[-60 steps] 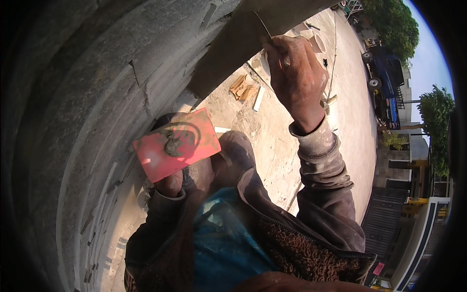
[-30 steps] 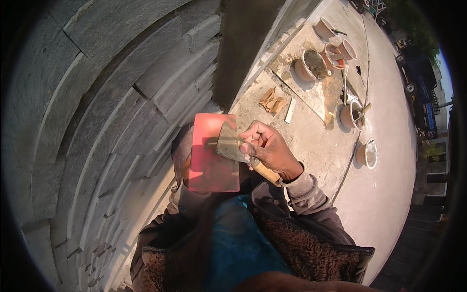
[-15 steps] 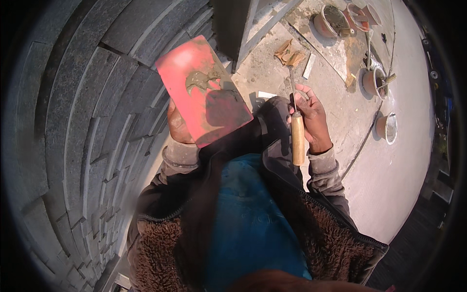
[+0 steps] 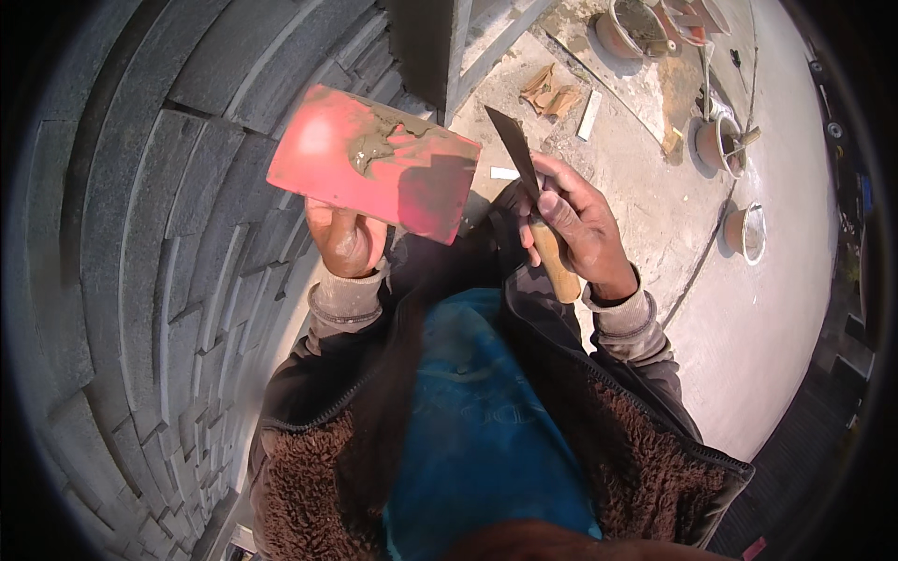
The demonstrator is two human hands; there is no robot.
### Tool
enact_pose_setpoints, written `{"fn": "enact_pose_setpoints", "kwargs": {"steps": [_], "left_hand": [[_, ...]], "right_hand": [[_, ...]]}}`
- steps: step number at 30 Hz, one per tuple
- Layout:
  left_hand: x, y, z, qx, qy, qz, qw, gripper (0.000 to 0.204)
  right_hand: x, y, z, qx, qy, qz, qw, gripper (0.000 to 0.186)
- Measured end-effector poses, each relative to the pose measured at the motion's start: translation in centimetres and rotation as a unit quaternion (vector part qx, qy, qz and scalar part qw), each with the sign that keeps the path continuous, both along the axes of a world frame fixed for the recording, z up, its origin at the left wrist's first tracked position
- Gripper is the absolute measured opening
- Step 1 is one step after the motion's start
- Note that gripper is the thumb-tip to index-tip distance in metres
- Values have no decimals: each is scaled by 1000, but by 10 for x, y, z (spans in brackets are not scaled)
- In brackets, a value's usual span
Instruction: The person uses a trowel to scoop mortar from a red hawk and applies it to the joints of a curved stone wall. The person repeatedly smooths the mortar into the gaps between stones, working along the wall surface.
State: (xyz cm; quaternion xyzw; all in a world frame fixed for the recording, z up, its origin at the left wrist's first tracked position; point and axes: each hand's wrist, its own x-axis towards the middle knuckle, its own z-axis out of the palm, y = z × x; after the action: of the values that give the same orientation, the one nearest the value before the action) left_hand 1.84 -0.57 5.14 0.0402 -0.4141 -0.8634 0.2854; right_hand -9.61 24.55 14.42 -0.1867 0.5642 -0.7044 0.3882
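Observation:
My left hand point(image 4: 351, 238) holds a pink rectangular board point(image 4: 323, 150) from underneath, its fingers partly hidden by it. Grey wet mortar point(image 4: 372, 150) lies in a smear on the board's upper right part, where a dark shadow also falls. To the right, my right hand point(image 4: 575, 220) grips a trowel by its pale wooden handle point(image 4: 557, 266), the thumb near the base of the dark blade point(image 4: 507, 140). The blade points up and to the left, near the board's right end but apart from it.
A grey stacked-stone wall point(image 4: 178, 262) curves along my left. On the dusty concrete floor point(image 4: 767, 309) lie brown scraps point(image 4: 543, 91), a white strip point(image 4: 587, 117) and several mortar buckets point(image 4: 744, 232), some holding tools. A dark upright edge point(image 4: 421, 51) stands ahead.
My right hand has come down from high up, passed over the board and drawn back rightward with the trowel. The board has swung round, and the view has turned toward the floor.

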Motion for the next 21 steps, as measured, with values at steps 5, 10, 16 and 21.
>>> {"fn": "enact_pose_setpoints", "kwargs": {"steps": [5,10,16,21], "left_hand": [[6,1,-1,241,31,-161,957,59],[13,4,-25,-60,-72,-226,970,57],[12,8,-39,-100,-147,-224,958,56],[16,4,-29,-66,-152,-173,971,55]], "right_hand": [[-5,4,-15,-62,-69,-9,996,61],[-4,-22,-22,-26,133,-72,988,54],[-5,-46,-23,-16,257,-85,962,38],[-6,-15,-39,169,367,-8,915,41]]}}
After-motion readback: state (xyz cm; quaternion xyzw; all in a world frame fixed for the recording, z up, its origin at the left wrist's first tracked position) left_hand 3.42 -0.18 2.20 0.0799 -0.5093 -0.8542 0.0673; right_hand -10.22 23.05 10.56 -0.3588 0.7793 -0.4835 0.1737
